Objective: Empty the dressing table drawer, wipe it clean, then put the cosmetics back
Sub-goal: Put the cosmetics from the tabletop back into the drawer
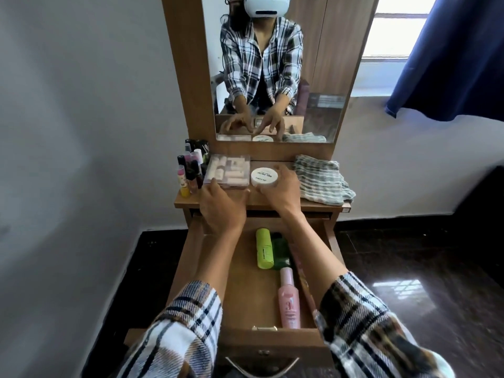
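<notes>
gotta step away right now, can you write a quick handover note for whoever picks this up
Left hand: fingertips touch the clear box on the tabletop.
Right hand: grips the white round jar on the tabletop.
Small bottles stand at the tabletop's left, the checked cloth lies at its right.
Drawer is open; the green tube, dark green bottle and pink bottle lie inside.
Done: emptying partly.
Left: finish emptying, wipe, put everything back.

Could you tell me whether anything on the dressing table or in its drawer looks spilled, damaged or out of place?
Nothing stands out: no spills or damage show, and the bottles left in the open drawer simply lie on their sides.
</notes>
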